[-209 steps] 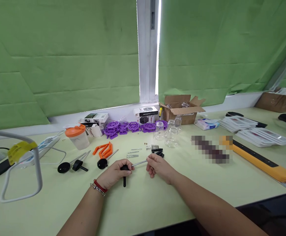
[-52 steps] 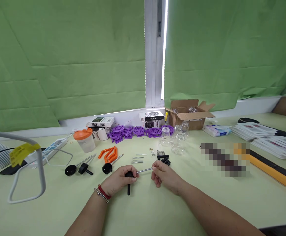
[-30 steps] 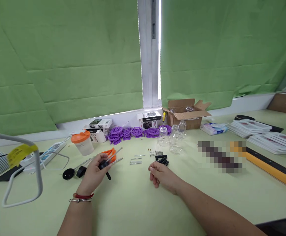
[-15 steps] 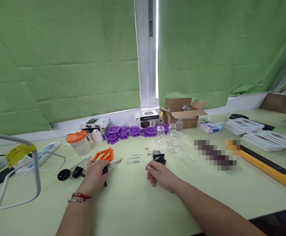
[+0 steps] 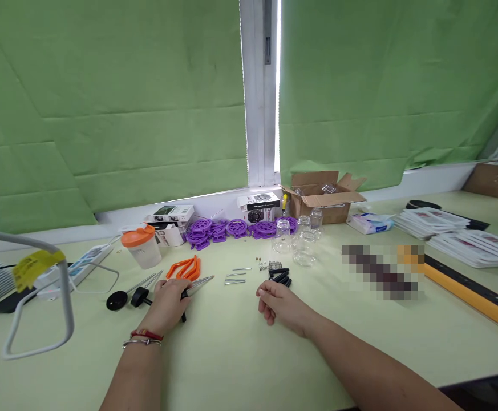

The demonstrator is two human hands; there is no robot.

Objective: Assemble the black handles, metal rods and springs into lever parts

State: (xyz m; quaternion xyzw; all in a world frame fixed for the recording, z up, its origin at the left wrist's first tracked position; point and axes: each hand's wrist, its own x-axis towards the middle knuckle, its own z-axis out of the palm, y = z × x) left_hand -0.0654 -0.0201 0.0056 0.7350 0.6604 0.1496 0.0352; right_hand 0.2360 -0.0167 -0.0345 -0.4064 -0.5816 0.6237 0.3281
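Note:
My left hand [image 5: 171, 298] is closed over black-ended metal rods [image 5: 199, 283], whose pale tips point right; its fingertips are partly hidden. A black stick-like end [image 5: 183, 317] shows below that hand. Beside it lie orange curved handles [image 5: 184, 267], a black knob [image 5: 140, 296] and a black disc [image 5: 116, 299]. My right hand [image 5: 278, 303] hovers or rests low with fingers curled loosely and nothing visible in them. Right behind it are several black rod-shaped parts [image 5: 283, 279]. Thin silver pins [image 5: 235, 281] and small springs [image 5: 271, 265] lie between and behind the hands.
Purple ring-shaped parts [image 5: 237, 228], glass jars [image 5: 304, 251] and an open cardboard box [image 5: 330, 200] line the back. An orange-lidded cup [image 5: 146, 251] and a power strip [image 5: 88, 260] stand left. A yellow-black tool [image 5: 466, 288] and stacked white packs [image 5: 471, 245] are at right.
The whole view has shifted slightly, moving things a little to the right. Both hands keep nearly the same pose and place on the table.

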